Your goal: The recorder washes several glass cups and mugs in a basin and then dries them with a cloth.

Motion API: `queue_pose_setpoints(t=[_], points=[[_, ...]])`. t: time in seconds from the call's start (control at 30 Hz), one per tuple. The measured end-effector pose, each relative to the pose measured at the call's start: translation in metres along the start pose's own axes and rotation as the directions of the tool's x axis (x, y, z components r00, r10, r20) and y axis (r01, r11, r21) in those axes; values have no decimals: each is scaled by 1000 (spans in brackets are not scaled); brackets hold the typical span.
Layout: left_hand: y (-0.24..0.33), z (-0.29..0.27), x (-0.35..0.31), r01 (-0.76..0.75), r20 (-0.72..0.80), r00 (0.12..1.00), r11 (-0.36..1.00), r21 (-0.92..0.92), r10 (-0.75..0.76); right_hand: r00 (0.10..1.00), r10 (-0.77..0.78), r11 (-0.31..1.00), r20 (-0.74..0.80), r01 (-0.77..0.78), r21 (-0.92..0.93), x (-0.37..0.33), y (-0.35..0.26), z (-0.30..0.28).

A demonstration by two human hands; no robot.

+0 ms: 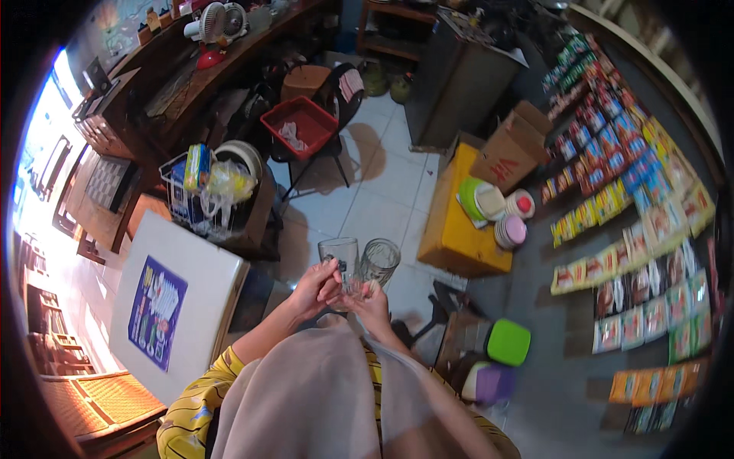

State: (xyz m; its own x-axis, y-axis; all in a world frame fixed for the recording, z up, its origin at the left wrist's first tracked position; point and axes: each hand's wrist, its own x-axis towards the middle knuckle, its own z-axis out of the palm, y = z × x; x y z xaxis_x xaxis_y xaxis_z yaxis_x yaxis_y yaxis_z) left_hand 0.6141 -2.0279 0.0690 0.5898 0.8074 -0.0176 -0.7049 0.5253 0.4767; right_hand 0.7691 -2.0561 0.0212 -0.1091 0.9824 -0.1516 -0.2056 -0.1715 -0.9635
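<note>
- Left glass [342, 255] and right glass [380, 262], 2 clear vessels, are held side by side in front of the person's chest, above the pale floor tiles [378, 214]; their rims face up and away, tilted.
- The left hand [315, 289] is partly closed, thumb and fingers curled against the near side of the left glass.
- The right hand [372, 306] is bunched close beside it, its fingertips at the lower end of the glasses. I cannot tell whether it bears the right glass alone or steadies both, nor whether its fingers pass through a handle.
- A slip looks like the main risk: smooth glass held mostly by fingertips could turn or slide if either hand loosens, and the hard tiles below would likely break it.
- Knocking is the 2nd: the glasses sit so close that a small twist of either wrist could clink the walls together and chip a rim. Whether they touch now, I cannot tell.
- The 3rd is a bump while turning: the white-topped table [200, 287] stands to the left and the yellow box [447, 229] ahead to the right, with stacked containers [510, 231] on it that a careless elbow or glass could topple.
- Farther off, a red basin [325, 125] rests on a chair [349, 107], well apart from the hands.
</note>
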Motion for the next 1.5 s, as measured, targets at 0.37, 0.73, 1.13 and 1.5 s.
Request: queue_pose_setpoints(t=[0.37, 0.73, 1.13, 1.5], points=[[91, -64, 204, -65, -382, 850, 791, 608, 363, 988, -142, 824, -57, 86, -560, 253, -103, -7], [174, -142, 366, -191, -677, 699, 973, 133, 230, 831, -130, 365, 540, 547, -753, 480, -135, -20], [289, -186, 481, -472, -815, 118, 754, 456, 567, 944, -181, 467, 275, 329, -821, 830, -38, -43], [380, -219, 547, -726, -835, 116, 619, 298, 539, 736, 369, 928, 568, -328, -178, 961, -109, -21]])
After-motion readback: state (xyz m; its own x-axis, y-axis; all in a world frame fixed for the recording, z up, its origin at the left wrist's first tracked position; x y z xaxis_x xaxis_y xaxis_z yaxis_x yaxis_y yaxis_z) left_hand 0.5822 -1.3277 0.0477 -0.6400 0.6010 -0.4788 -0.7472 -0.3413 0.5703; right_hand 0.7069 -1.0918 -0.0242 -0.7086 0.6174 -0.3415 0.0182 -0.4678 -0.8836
